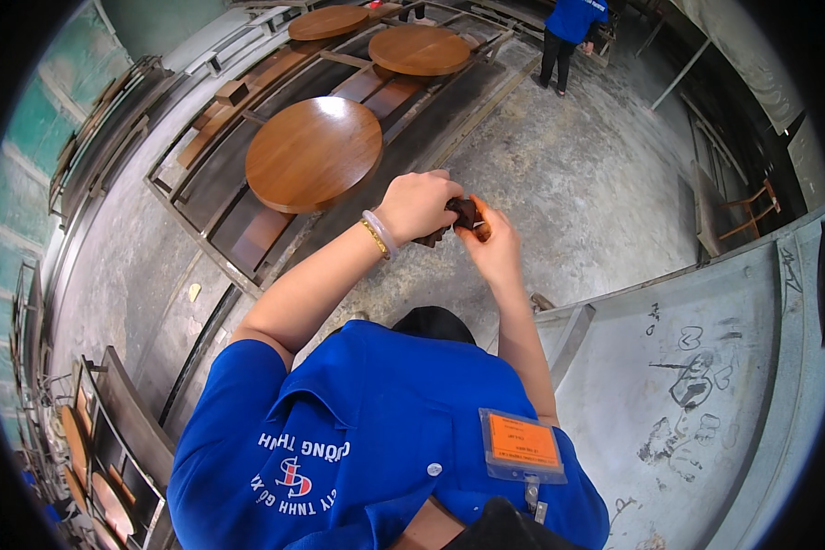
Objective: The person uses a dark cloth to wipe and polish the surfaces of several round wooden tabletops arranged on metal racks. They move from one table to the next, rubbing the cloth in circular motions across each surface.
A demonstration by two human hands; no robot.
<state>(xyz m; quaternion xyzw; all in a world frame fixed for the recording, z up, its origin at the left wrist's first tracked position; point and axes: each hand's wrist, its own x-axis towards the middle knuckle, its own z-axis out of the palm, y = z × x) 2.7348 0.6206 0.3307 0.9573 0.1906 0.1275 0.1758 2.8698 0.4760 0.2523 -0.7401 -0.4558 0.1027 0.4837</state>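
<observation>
Both hands meet in front of my chest around a small dark brown piece (463, 214), glossy in places; its exact kind I cannot make out. My left hand (417, 209) is closed on it from the left, back of the hand up, with a pale bangle and a gold-coloured bracelet on the wrist. From the right, my right hand (495, 246) pinches the same piece between thumb and fingers; its fingertips look stained orange-brown. Part of the dark piece shows below the left fingers, and the rest is hidden by them.
A round brown tabletop (314, 154) lies on a low metal rack (202, 240), with two more round tops beyond. A person in blue (573, 27) stands at the far right. A pale marked panel (687, 385) is close on my right, and a wooden chair (750, 211) stands beyond.
</observation>
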